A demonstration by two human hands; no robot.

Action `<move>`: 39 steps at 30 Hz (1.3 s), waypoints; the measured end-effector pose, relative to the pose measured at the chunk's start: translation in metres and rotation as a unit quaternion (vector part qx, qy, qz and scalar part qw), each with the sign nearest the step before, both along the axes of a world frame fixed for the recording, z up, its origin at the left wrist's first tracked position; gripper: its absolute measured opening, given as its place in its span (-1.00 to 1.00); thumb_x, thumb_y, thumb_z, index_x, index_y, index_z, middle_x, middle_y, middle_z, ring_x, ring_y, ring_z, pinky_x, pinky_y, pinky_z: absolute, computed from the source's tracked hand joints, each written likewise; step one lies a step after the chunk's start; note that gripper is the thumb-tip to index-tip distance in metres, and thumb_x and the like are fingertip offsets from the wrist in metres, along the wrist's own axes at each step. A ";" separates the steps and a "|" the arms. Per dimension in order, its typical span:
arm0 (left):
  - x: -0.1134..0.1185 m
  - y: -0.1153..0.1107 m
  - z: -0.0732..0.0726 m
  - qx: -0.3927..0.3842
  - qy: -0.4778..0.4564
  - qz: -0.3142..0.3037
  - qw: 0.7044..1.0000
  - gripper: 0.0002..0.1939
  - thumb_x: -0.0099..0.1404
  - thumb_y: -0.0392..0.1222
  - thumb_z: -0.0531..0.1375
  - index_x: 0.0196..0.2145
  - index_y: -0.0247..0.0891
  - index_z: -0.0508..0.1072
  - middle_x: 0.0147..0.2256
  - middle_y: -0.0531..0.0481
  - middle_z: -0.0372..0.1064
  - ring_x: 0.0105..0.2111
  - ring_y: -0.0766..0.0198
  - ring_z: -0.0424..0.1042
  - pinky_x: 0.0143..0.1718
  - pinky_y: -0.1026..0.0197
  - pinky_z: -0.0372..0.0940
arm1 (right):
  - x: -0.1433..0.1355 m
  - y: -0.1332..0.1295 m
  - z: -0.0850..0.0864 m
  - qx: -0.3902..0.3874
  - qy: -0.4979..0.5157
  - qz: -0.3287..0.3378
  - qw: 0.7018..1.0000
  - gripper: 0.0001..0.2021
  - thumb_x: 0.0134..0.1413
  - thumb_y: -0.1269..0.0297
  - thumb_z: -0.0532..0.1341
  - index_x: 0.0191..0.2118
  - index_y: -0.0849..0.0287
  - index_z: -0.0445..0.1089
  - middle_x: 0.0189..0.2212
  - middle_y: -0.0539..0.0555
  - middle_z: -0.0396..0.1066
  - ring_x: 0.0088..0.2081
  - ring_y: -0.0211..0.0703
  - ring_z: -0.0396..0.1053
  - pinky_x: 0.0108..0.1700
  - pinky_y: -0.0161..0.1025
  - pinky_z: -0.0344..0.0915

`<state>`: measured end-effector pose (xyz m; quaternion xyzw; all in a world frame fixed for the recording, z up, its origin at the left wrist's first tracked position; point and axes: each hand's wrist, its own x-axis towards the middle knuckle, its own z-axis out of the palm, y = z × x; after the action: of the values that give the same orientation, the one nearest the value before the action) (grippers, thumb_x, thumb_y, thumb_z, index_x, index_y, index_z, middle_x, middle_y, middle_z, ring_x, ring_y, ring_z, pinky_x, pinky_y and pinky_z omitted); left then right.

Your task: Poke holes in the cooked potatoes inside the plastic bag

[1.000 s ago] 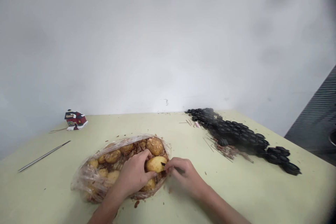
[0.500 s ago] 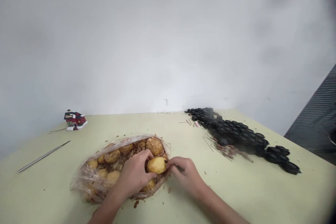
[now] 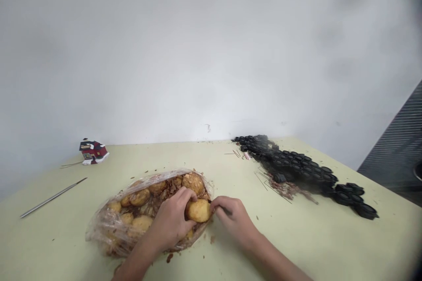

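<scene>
L hand (image 3: 171,221) curled round a yellow potato (image 3: 198,210), fingers over its top, holding it just above the open plastic bag (image 3: 108,228). R hand (image 3: 231,215) closed in a pinch on a small dark tool, mostly hidden, tip against the potato's right side. Bag holds more potatoes w/ brown peel scraps, lying on the pale green worktop (image 3: 329,246). Farther out: black caps (image 3: 296,171) to the right, metal rod (image 3: 52,197) & small toy house (image 3: 92,151) at left.
</scene>
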<state>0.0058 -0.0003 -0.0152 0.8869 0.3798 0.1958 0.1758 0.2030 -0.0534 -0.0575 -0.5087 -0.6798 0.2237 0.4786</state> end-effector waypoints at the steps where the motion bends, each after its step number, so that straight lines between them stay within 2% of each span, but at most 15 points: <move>1: 0.000 0.000 0.000 -0.001 0.001 -0.002 1.000 -0.67 -0.01 -0.39 0.12 -0.25 -0.18 0.26 -0.23 0.05 0.27 -0.28 0.24 0.29 -0.28 0.24 0.10 | 0.001 0.000 0.001 -0.005 0.007 0.005 1.000 -0.72 -0.04 0.50 0.02 -0.40 0.18 0.49 -0.49 0.00 0.44 -0.44 -0.24 0.33 -0.36 -0.35 0.21; 6: 0.000 0.000 -0.003 0.007 0.003 -0.008 1.000 -0.72 0.03 -0.37 0.12 -0.25 -0.17 0.23 -0.25 0.05 0.25 -0.33 0.25 0.25 -0.33 0.24 0.07 | -0.002 -0.002 0.007 -0.066 0.089 0.082 0.990 -0.74 -0.02 0.45 0.04 -0.42 0.18 0.49 -0.55 -0.05 0.35 -0.48 -0.27 0.28 -0.41 -0.38 0.18; 11: 0.000 -0.001 -0.003 0.010 0.004 -0.009 1.000 -0.72 0.01 -0.39 0.11 -0.29 -0.18 0.21 -0.26 0.05 0.23 -0.32 0.25 0.25 -0.32 0.25 0.06 | -0.001 -0.001 0.009 -0.072 0.112 0.049 0.990 -0.75 -0.10 0.46 0.03 -0.47 0.18 0.46 -0.59 -0.06 0.31 -0.49 -0.27 0.24 -0.42 -0.37 0.15; 16: -0.001 0.000 -0.005 0.017 0.007 -0.008 1.000 -0.72 -0.01 -0.40 0.10 -0.31 -0.18 0.19 -0.28 0.07 0.22 -0.36 0.27 0.22 -0.35 0.25 0.04 | -0.003 -0.004 0.013 -0.106 0.142 0.099 0.979 -0.76 -0.05 0.40 0.05 -0.44 0.19 0.48 -0.60 -0.06 0.28 -0.50 -0.27 0.25 -0.42 -0.36 0.15; 22: -0.001 0.001 -0.005 0.012 0.005 -0.009 1.000 -0.74 0.00 -0.39 0.12 -0.33 -0.19 0.18 -0.29 0.07 0.22 -0.33 0.26 0.24 -0.32 0.25 0.05 | 0.000 -0.004 0.013 -0.082 0.123 0.052 0.988 -0.74 -0.10 0.42 0.02 -0.48 0.19 0.47 -0.59 -0.05 0.29 -0.50 -0.27 0.23 -0.41 -0.36 0.13; 26: 0.000 0.001 -0.003 0.007 0.002 -0.011 1.000 -0.75 0.00 -0.38 0.12 -0.33 -0.18 0.17 -0.29 0.06 0.21 -0.34 0.26 0.23 -0.33 0.25 0.05 | 0.000 -0.004 0.013 -0.104 0.139 0.093 0.980 -0.75 -0.07 0.38 0.04 -0.45 0.18 0.48 -0.61 -0.05 0.29 -0.50 -0.25 0.27 -0.41 -0.35 0.17; 31: -0.001 0.000 -0.002 0.011 0.005 -0.007 1.000 -0.75 0.00 -0.38 0.12 -0.34 -0.18 0.17 -0.29 0.07 0.21 -0.35 0.27 0.22 -0.34 0.25 0.04 | 0.001 -0.002 0.013 -0.094 0.134 0.066 0.984 -0.78 -0.09 0.40 0.03 -0.48 0.17 0.44 -0.59 -0.06 0.29 -0.50 -0.26 0.23 -0.43 -0.36 0.14; 36: -0.001 0.001 -0.004 0.008 0.000 -0.008 1.000 -0.73 0.01 -0.38 0.13 -0.32 -0.18 0.18 -0.28 0.08 0.22 -0.34 0.27 0.22 -0.33 0.25 0.05 | -0.001 -0.001 0.013 -0.107 0.158 0.097 0.977 -0.79 -0.05 0.37 0.05 -0.42 0.17 0.44 -0.62 -0.08 0.25 -0.49 -0.25 0.25 -0.39 -0.34 0.17; 39: 0.000 0.001 -0.005 0.006 -0.005 -0.009 1.000 -0.72 0.00 -0.38 0.13 -0.31 -0.18 0.17 -0.27 0.07 0.23 -0.33 0.27 0.22 -0.32 0.25 0.05 | -0.001 -0.001 0.013 -0.106 0.165 0.084 0.977 -0.81 -0.07 0.39 0.05 -0.44 0.17 0.41 -0.60 -0.08 0.26 -0.50 -0.27 0.22 -0.42 -0.35 0.14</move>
<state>0.0055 0.0008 -0.0199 0.8904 0.3695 0.2007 0.1743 0.2020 -0.0540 -0.0445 -0.4537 -0.6041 0.4147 0.5072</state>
